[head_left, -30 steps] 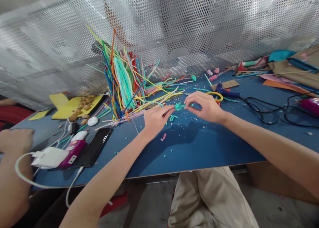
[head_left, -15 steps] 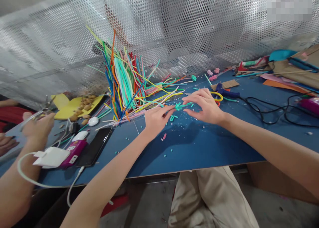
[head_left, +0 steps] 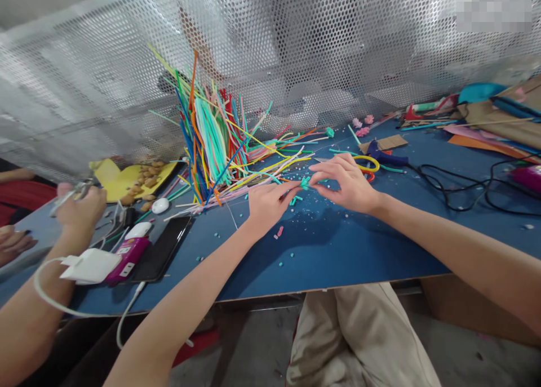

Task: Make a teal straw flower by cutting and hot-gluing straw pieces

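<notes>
Over the blue table [head_left: 262, 274], my left hand [head_left: 269, 205] pinches a small teal piece of bent pipe cleaner [head_left: 305, 182] between thumb and fingers. My right hand [head_left: 346, 187] meets it from the other side, thumb and index finger closed on the same piece. Short teal offcuts [head_left: 296, 200] and a pink scrap [head_left: 280, 231] lie just below. Partly behind my right hand are scissors with a yellow handle [head_left: 374, 161]. A large upright bunch of coloured pipe cleaners [head_left: 211, 139] stands beyond my left hand, with more strewn beside it.
A blue glue gun [head_left: 386, 156] with a black cable [head_left: 448, 187] lies right. Left are a black phone [head_left: 163, 249], a purple power strip [head_left: 128, 257] and a white charger [head_left: 91, 265]. A co-worker's hand [head_left: 82, 207] is at far left. Perforated metal [head_left: 316, 49] borders the back.
My right fingers have moved left and closed on the teal pipe cleaner, covering the end that stuck out. The co-worker's hand at far left has shifted right.
</notes>
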Demonstrator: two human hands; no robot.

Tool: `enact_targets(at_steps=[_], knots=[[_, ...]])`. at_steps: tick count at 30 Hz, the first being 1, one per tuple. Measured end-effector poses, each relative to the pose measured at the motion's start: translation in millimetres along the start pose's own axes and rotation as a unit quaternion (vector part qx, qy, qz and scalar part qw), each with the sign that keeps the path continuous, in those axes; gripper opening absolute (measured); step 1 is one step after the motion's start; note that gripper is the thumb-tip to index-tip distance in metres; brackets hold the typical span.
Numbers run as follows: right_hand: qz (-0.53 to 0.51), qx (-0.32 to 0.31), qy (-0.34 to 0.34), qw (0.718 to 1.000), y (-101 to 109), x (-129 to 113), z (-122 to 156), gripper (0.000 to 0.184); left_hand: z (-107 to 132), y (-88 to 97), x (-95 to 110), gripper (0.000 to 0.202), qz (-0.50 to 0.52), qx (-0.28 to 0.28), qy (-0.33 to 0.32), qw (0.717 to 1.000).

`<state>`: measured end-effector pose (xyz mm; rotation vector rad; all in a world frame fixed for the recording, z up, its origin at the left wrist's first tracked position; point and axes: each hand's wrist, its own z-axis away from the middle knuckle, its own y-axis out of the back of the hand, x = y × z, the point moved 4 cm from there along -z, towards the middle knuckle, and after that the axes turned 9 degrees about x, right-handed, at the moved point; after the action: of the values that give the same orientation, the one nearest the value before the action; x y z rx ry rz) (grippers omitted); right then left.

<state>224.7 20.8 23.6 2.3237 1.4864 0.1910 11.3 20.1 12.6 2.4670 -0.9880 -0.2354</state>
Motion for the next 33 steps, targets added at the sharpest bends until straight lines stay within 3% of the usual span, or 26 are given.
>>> enact_targets(at_steps=[5,10,16,22,28,33], knots=[[0.011,-0.020,-0.025,0.999,-0.9,-0.3,0.4,0.047,1.9,0.5,-0.8,0.020,-0.015,0.001,-0.020,1.000],[0.009,-0.006,-0.013,1.000,-0.2,-5.5,-1.7,0.057,3.0,1.1,-1.5,0.019,-0.017,-0.001,-0.029,0.999],[0.070,-0.006,-0.001,0.998,0.5,-6.5,-2.8,0.038,1.5,-3.7,-1.9,0.024,-0.035,-0.036,0.035,0.998],[0.093,0.061,-0.033,0.993,20.0,17.2,-8.4,0.006,-0.5,-6.5,-11.9,0.025,-0.024,-0.031,0.111,0.993],[0.147,0.058,-0.069,0.985,34.6,48.1,-8.2,0.012,-2.6,-1.2,-20.6,0.028,0.008,-0.012,0.121,0.993],[0.157,0.034,-0.092,0.983,34.2,54.6,-6.1,0.016,-3.0,-0.3,-20.6,0.033,0.019,-0.003,0.118,0.993]])
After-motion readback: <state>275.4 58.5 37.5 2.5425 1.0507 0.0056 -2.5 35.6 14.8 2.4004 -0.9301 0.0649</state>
